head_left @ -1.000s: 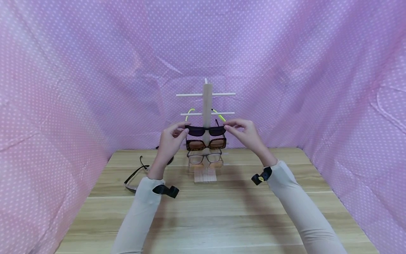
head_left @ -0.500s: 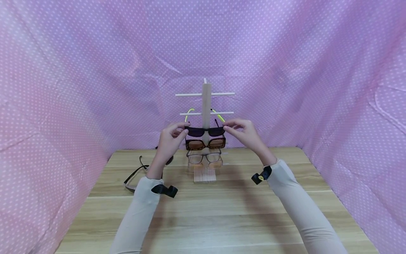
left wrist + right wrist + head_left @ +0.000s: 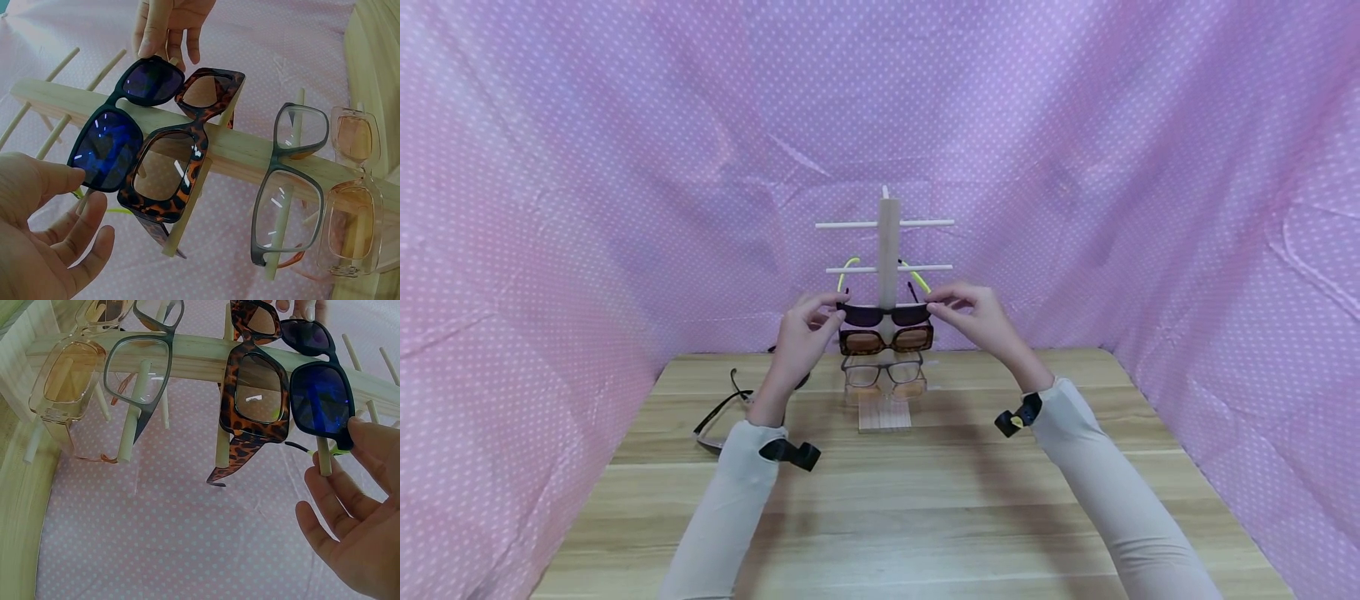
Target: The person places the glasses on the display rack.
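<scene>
Dark-lensed sunglasses [image 3: 863, 316] with a black front and yellow-green temples sit at a peg of the wooden display stand [image 3: 888, 250]. My left hand [image 3: 802, 337] pinches their left end between thumb and fingers. At the right end, my right hand [image 3: 976, 321] pinches the frame the same way. Both wrist views show blue reflections on the dark lenses. Just below them hang tortoiseshell sunglasses [image 3: 886, 340] with brown lenses. Grey-framed glasses [image 3: 882, 372] come under those, and clear-framed glasses with orange-tinted lenses [image 3: 350, 187] are lowest. The fingers partly hide the ends of the black frame.
Bare pegs [image 3: 846, 225] stick out on both sides of the stand's upper part. Glasses with black temples [image 3: 718, 414] lie on the wooden table [image 3: 925, 517] at the left. Another dark lens [image 3: 802, 381] shows behind my left wrist. Pink dotted cloth [image 3: 625, 208] surrounds the table.
The dark sunglasses have come down slightly, closer to the tortoiseshell pair. Both hands keep their pinch and have hardly moved.
</scene>
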Demonstrator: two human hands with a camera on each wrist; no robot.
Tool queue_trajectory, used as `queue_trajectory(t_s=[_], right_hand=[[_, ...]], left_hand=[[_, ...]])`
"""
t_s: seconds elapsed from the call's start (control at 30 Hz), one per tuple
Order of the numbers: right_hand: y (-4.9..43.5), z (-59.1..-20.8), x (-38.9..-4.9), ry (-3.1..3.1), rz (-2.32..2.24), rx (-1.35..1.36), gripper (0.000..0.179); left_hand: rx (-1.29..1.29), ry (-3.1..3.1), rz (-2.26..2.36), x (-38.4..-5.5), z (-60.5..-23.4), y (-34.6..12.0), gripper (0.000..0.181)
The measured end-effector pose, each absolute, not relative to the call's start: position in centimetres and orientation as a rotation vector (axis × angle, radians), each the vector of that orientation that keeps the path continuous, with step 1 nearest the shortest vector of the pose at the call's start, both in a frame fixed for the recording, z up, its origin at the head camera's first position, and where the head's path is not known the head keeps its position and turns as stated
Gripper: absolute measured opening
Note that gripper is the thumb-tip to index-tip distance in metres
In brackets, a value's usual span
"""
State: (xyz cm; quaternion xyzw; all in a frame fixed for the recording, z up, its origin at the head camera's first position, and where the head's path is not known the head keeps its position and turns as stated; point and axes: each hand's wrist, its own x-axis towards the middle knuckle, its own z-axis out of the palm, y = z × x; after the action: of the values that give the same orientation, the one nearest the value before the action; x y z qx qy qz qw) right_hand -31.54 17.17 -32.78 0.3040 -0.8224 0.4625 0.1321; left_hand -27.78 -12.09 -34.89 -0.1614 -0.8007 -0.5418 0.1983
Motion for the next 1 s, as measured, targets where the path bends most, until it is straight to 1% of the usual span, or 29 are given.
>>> queue_trajectory(t_s=[0.4, 0.7, 1.0], right_hand=[[16.4, -32.2, -30.5, -2.435, 1.314, 0.849, 0.017], [17.0, -32.9, -31.3, -2.423, 1.347, 0.872, 0.018], [17.1, -32.8, -31.4, -2.419, 1.356, 0.885, 0.018]], left_hand=[[-0.45, -2.255, -1.485, -27.7, -35.3, -12.2, 0.025], [-0.457, -2.228, -1.518, -27.7, -35.3, -12.1, 0.025], [-0.443, -2.235, -1.536, -27.6, -35.1, -12.0, 0.027]])
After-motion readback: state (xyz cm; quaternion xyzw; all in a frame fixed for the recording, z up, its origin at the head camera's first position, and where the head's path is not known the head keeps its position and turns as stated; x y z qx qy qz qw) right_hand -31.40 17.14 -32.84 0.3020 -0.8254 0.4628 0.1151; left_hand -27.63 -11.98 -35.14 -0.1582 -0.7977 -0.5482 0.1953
